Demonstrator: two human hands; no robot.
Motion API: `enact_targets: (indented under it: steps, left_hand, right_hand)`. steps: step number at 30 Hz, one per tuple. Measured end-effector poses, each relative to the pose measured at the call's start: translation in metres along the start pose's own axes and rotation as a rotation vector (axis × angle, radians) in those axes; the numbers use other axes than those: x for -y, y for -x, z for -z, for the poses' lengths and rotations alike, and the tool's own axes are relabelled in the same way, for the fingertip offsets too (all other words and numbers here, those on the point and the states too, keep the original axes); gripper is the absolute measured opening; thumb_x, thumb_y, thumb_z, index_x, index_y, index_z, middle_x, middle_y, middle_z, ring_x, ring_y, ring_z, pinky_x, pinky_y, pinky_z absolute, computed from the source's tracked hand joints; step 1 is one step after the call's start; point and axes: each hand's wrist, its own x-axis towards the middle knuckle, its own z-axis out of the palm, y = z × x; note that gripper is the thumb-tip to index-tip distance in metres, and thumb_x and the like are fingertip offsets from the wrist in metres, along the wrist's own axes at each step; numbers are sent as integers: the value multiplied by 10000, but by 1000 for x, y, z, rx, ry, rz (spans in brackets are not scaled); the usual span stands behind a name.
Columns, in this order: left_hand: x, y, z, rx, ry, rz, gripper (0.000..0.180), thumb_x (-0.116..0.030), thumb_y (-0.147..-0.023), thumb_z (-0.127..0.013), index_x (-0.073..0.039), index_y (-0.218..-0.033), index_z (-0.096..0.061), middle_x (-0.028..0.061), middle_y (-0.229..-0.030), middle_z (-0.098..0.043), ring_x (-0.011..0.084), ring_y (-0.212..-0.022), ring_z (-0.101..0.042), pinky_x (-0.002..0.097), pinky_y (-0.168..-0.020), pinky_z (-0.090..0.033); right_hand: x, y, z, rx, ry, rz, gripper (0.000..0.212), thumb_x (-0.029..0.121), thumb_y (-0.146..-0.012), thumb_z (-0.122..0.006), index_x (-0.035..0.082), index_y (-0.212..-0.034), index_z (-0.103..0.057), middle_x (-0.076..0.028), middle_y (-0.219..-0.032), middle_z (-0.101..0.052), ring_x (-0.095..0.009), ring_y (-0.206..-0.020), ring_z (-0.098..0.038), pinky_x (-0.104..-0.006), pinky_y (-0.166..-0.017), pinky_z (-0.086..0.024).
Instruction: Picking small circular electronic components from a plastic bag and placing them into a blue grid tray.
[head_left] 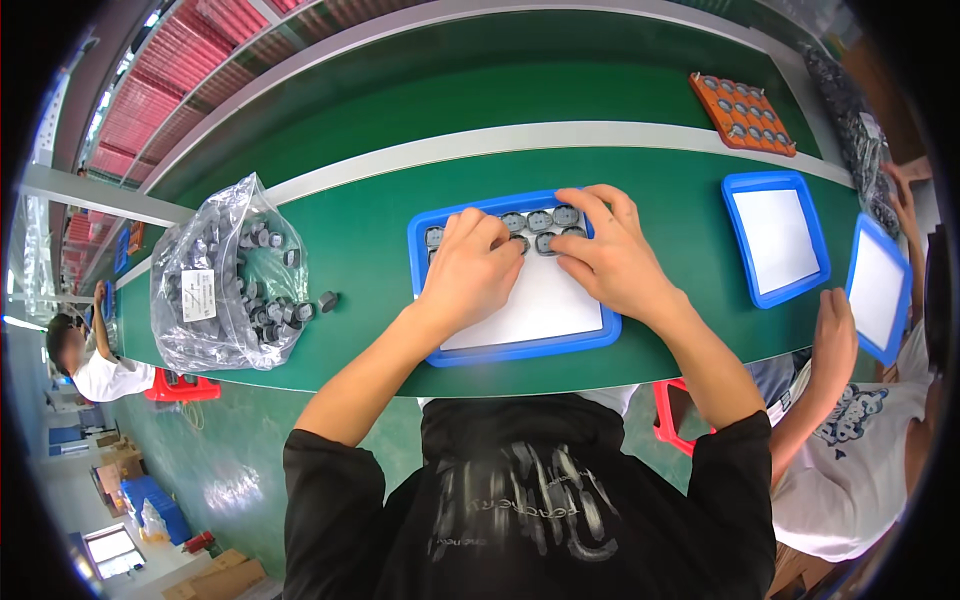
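Note:
A blue tray [515,352] with a white liner lies in front of me on the green bench. Dark grey round parts [540,219] stand in rows along its far side. Over the tray's left half, my left hand [472,268] is closed, its fingertips on a round part [521,243] in the nearer row. My right hand [622,258] reaches in from the right, thumb and forefinger bent around round parts [573,232] at the right end of the rows. Both hands hide some of the parts.
A clear plastic bag [170,325] of similar parts lies open at left, with one loose part [329,300] beside it. At right are another lined blue tray [765,292] and an orange holder [745,115]. A co-worker's hand [833,330] is near a tilted blue tray [880,285].

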Motion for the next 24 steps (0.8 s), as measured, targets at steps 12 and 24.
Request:
enact_targets:
  steps: [12, 24]
  left_hand:
    - [7, -9, 6, 20, 15, 5, 178, -42, -751, -772, -65, -926, -755, 70, -934, -604, 282, -915, -556, 406, -802, -452]
    - [5, 27, 41, -149, 46, 132, 286, -38, -695, -788, -34, -968, -703, 127, -953, -597, 331, -926, -555, 431, -829, -472]
  right_hand:
    - [-11, -27, -6, 0, 106, 191, 102, 101, -756, -748, 90, -856, -766, -107, -1288, -613, -385, -1238, -485, -506, -1058, -413]
    - [-19, 0, 1, 11, 42, 36, 272, 156, -771, -783, 78, -1017, -699, -161, -1379, -512, -393, -1298, -428, -518, -1092, -385]
